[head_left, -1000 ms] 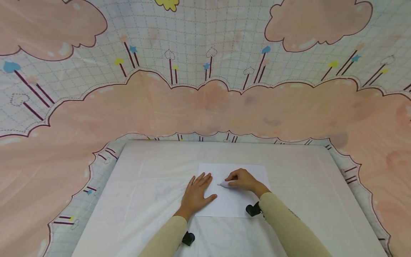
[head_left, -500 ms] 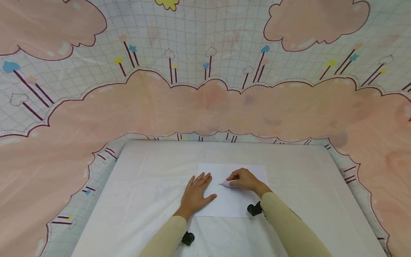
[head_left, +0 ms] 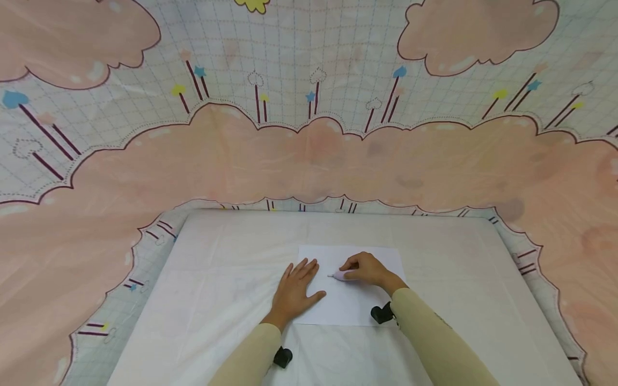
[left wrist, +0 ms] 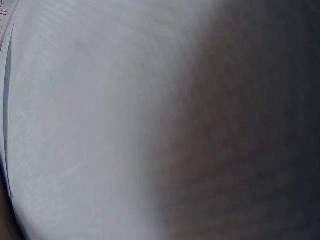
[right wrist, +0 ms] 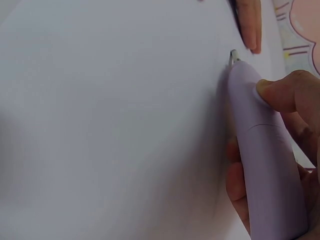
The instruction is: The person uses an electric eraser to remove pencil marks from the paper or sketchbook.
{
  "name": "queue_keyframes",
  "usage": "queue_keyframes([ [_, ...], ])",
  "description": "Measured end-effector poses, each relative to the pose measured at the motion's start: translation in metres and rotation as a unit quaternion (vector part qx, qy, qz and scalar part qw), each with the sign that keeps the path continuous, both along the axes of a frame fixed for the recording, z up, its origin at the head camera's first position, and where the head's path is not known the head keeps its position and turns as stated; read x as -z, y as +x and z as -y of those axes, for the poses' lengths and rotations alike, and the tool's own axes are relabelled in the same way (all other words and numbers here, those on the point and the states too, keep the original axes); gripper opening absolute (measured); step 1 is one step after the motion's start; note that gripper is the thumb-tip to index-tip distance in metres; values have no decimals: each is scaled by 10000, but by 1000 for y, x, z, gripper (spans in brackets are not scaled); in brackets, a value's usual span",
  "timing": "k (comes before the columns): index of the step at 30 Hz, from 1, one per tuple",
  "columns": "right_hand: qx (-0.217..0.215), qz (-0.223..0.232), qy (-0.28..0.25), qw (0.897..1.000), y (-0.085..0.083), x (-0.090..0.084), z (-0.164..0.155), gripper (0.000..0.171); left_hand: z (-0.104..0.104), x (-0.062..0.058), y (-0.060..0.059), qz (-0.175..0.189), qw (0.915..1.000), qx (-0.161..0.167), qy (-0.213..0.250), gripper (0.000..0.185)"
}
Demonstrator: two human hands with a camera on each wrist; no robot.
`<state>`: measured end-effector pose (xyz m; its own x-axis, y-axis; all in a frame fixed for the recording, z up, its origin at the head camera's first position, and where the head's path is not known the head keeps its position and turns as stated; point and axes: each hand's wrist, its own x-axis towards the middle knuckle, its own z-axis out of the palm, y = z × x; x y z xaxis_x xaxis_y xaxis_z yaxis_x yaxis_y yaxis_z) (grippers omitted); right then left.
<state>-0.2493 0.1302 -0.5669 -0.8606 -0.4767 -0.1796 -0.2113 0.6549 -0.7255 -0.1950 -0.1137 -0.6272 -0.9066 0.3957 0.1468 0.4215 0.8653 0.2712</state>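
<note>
On a white sheet of paper (head_left: 338,312), my left hand (head_left: 293,294) lies flat with its fingers spread, over the sheet's left edge. My right hand (head_left: 370,269) holds a lavender pen-shaped handheld tool (right wrist: 270,165) above the paper, its thin metal tip pointing left toward the left hand. In the right wrist view, one digit presses on the round button near the tool's front, while other fingers curl under the body. Left fingertips show just beyond the tip there. The left wrist view is mostly blurred white surface and dark shadow, with the left hand barely in it.
A white cloth (head_left: 232,252) covers the table under the paper. Behind and around it hangs a patterned pink-and-white backdrop (head_left: 309,161). Black wrist cameras (head_left: 381,313) sit at both sleeve cuffs.
The right hand and the tool shift very slightly right, then slightly back left. The left hand stays in place on the paper.
</note>
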Motion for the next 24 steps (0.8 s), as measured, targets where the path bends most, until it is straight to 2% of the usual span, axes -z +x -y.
queue_keyframes([
  [7,38,-28,-61,10000,1,-5,-8,12,4,0,-2,35,10000,-59,-35,77],
  [14,-3,1,-131,9999,0,1,-5,9,3,4,-2,23,10000,-37,-30,78],
  [24,-83,-42,-103,9999,-1,2,1,10,1,0,0,30,10000,-35,2,78],
])
